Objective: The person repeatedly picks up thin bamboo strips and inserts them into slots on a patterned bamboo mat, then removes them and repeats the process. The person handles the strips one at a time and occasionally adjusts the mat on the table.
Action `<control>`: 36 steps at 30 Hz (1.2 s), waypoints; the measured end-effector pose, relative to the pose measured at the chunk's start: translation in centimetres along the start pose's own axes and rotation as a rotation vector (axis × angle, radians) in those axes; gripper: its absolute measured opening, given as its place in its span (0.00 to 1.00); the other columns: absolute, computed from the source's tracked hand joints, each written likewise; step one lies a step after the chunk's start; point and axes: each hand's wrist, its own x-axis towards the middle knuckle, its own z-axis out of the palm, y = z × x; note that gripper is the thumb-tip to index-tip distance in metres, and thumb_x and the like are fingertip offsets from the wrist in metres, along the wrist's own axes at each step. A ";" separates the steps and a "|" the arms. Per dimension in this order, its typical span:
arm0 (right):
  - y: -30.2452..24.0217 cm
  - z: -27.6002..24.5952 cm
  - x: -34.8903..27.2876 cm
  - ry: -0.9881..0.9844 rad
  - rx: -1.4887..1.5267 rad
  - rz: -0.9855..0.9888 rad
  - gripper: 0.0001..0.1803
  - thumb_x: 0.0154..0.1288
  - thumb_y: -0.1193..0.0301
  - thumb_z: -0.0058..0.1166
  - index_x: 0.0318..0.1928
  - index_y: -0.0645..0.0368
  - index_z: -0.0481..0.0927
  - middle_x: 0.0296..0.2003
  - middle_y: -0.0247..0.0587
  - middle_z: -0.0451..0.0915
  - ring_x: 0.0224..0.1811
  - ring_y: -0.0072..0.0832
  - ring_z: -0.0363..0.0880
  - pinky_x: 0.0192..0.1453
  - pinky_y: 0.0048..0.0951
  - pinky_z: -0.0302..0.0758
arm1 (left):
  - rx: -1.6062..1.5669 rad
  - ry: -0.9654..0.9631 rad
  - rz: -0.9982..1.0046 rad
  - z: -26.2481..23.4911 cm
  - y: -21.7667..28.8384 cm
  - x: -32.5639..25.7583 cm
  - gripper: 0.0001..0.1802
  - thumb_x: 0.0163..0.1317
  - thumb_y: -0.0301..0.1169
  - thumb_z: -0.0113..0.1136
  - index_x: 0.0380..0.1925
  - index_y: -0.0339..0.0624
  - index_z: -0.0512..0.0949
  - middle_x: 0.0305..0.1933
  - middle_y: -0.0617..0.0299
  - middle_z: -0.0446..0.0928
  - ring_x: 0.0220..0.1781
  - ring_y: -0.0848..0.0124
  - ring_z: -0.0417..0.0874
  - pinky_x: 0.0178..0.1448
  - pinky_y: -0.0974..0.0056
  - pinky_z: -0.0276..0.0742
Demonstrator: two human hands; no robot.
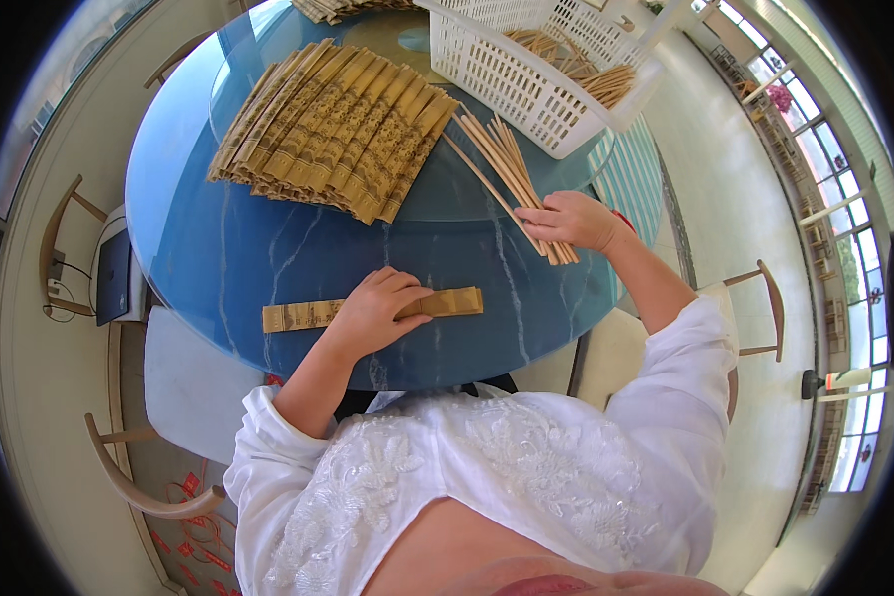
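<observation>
My left hand [375, 310] lies over a long, narrow gold-brown paper sleeve [303, 316] on the blue table, thumb and fingers closed around its middle. The sleeve's right end [457, 301] looks slightly raised and layered. To the right, my right hand [574, 221] reaches onto a loose bundle of wooden chopsticks [502, 159], its fingers pinched on the near part of them. How many of them it grips is hidden. A thick, overlapping stack of similar patterned sleeves [333, 129] rests beyond my left hand.
A white slatted plastic basket [526, 84] holding more chopsticks [606, 84] stands at the far right of the round marbled table [447, 348]. More sleeves [353, 8] lie at the far edge. Chairs [129, 487] surround the table, and a dark laptop [113, 276] sits at left.
</observation>
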 end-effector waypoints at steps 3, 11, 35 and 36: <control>1.4 1.0 -0.1 -0.096 0.018 -0.033 0.07 0.48 0.73 0.52 0.31 0.51 0.72 0.52 0.28 0.73 0.31 0.25 0.71 0.34 0.25 0.74 | 0.009 0.006 0.006 0.0 0.1 0.0 0.17 0.45 0.30 0.68 0.38 0.42 0.80 0.39 0.59 0.76 0.42 0.61 0.75 0.48 0.61 0.73; 2.2 2.0 -0.6 -0.089 0.145 0.141 0.17 0.52 0.77 0.48 0.45 0.48 0.75 0.59 0.35 0.68 0.43 0.33 0.74 0.48 0.29 0.73 | 0.010 0.017 0.012 0.1 0.4 0.0 0.18 0.44 0.31 0.69 0.38 0.40 0.80 0.38 0.58 0.76 0.41 0.61 0.76 0.47 0.61 0.74; -0.1 1.7 -2.8 0.076 0.399 0.836 0.17 0.66 0.73 0.42 0.55 0.54 0.72 0.52 0.41 0.74 0.54 0.39 0.73 0.57 0.32 0.70 | 0.054 0.014 0.002 0.6 -0.1 -0.3 0.18 0.44 0.32 0.68 0.37 0.40 0.80 0.39 0.59 0.77 0.42 0.62 0.76 0.48 0.61 0.73; -0.2 1.9 -2.8 0.103 0.386 0.837 0.16 0.66 0.72 0.42 0.53 0.55 0.74 0.51 0.42 0.75 0.53 0.39 0.73 0.56 0.32 0.70 | 0.056 0.012 -0.002 0.6 -0.1 -0.3 0.18 0.44 0.32 0.68 0.37 0.40 0.80 0.39 0.60 0.77 0.42 0.62 0.75 0.48 0.61 0.73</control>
